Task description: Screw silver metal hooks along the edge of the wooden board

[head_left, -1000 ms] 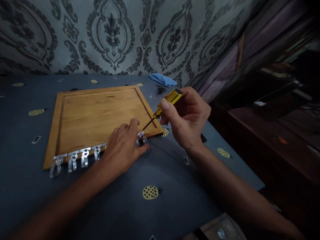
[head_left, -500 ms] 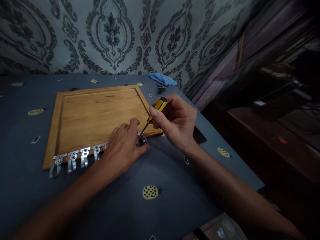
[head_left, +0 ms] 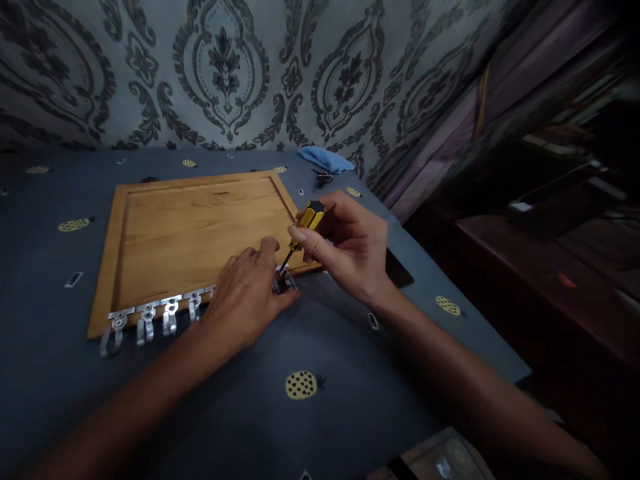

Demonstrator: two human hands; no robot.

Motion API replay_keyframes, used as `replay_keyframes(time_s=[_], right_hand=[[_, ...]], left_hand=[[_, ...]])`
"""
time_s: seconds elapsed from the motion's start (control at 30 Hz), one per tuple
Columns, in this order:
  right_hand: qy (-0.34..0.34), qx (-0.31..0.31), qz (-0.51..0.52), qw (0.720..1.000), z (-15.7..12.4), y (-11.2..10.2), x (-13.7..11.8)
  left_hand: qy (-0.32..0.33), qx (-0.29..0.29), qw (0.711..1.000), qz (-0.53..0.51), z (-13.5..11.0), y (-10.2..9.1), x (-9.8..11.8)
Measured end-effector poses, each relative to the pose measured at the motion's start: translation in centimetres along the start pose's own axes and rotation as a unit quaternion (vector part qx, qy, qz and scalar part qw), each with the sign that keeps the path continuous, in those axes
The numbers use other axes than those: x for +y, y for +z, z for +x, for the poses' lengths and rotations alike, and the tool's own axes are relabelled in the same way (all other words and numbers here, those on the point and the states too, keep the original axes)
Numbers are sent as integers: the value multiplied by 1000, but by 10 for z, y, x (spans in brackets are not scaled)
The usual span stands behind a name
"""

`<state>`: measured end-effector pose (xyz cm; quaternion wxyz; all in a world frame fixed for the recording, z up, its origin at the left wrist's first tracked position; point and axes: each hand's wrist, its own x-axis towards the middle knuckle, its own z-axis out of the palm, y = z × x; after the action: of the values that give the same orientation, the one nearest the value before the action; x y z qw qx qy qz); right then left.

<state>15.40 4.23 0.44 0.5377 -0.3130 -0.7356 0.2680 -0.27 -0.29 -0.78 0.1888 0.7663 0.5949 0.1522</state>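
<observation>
A wooden board (head_left: 190, 227) with a raised frame lies flat on the blue patterned cloth. A metal strip of hooks (head_left: 150, 319) runs along its near edge. My left hand (head_left: 247, 293) presses down on the strip near its right end, fingers curled over the board's edge beside the last hook (head_left: 284, 280). My right hand (head_left: 345, 247) grips a yellow-and-black screwdriver (head_left: 303, 230). The screwdriver tilts down to the left, and its tip rests at that last hook.
The cloth-covered surface (head_left: 310, 360) ends at an edge on the right, with dark wooden furniture (head_left: 550, 267) beyond. A blue cloth (head_left: 325, 158) and a small dark object (head_left: 323, 177) lie at the back near the patterned wall. A pale object (head_left: 440, 457) shows at the bottom edge.
My right hand has moved left and down with the screwdriver, bringing its tip from above the board's corner onto the last hook. My left hand has stayed put.
</observation>
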Motion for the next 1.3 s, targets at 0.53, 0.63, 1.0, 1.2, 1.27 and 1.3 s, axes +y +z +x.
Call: replay_keyframes(time_s=[0.53,0.63,1.0,1.2,1.27,1.3], right_hand=[[41,-30,19,999,-1,-3,-4],[34,-13,11,999,0,-2,-2],[93,-33,114,989,8,-2,-6],[87,-81,105,987,11,-9,-4],[89,-73,103,988,11,-9,-3],[90,-66,105,988,11,-8,-2]], left_hand=[[4,-1,1000,0,0,-1,0],[5,-1,1000,-3,0,-1,0],[-4,-12,1000,-2,0,-2,1],[-4,-11,1000,0,0,-2,1],[-4,-9,1000,1,0,-2,1],[-4,-7,1000,0,0,-2,0]])
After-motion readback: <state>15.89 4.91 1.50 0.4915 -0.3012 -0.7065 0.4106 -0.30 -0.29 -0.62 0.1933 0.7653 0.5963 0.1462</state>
